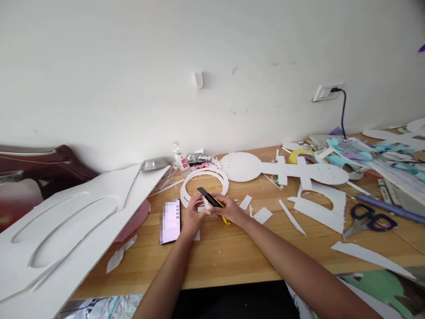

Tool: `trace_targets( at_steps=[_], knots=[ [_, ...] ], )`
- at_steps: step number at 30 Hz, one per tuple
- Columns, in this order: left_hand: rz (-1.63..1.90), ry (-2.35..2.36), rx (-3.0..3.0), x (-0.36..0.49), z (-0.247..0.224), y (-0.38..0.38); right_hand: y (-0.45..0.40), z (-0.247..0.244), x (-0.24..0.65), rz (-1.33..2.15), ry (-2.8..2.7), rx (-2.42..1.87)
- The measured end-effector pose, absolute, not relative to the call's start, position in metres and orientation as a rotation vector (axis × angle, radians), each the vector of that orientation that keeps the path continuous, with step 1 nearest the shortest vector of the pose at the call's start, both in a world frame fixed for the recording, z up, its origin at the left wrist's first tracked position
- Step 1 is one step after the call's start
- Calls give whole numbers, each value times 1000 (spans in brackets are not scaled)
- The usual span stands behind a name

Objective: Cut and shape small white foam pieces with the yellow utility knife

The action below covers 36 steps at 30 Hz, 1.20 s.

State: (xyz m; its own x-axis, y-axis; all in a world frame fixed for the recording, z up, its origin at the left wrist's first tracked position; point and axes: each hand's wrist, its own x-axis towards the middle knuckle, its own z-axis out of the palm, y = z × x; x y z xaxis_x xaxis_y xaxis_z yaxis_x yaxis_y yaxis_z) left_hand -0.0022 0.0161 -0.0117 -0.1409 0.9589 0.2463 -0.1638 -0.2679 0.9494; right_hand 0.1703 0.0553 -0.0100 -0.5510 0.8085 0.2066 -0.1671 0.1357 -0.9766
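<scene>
In the head view my right hand (229, 209) is closed around a yellow and black utility knife (215, 202), its dark blade end pointing up and to the left. My left hand (193, 215) pinches a small white foam piece (206, 204), which sits between both hands against the knife. Just behind the hands lie white foam rings (186, 186), partly covered by my fingers. To the left of my left hand is a phone (171, 221) with its screen lit. Small white offcuts (263, 215) lie right of my right hand.
A large white foam board (76, 212) with cut curves leans across the left side. Scissors (368, 219) lie at the right near a white frame-shaped offcut (318, 208). A long white foam shape (242, 166), a bottle (181, 159) and a metal dish (154, 164) stand toward the wall.
</scene>
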Motion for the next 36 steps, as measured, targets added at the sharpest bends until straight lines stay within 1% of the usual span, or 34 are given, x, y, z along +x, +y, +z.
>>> trace_targets(
  at_steps=[6, 15, 22, 29, 36],
  knots=[
    [1575, 1004, 1297, 0, -15, 15, 56, -10, 169, 1624, -1565, -610],
    [1455, 1021, 1343, 2, -13, 10, 57, -15, 171, 1608, -1582, -725],
    [1402, 1061, 1474, 1, -17, 12, 55, -13, 171, 1469, -1674, -719],
    [1381, 1120, 1605, 3, -12, 10, 52, -9, 172, 1536, -1661, -690],
    [1403, 1209, 1579, -2, -18, 13, 56, -11, 174, 1574, -1661, -715]
  ],
)
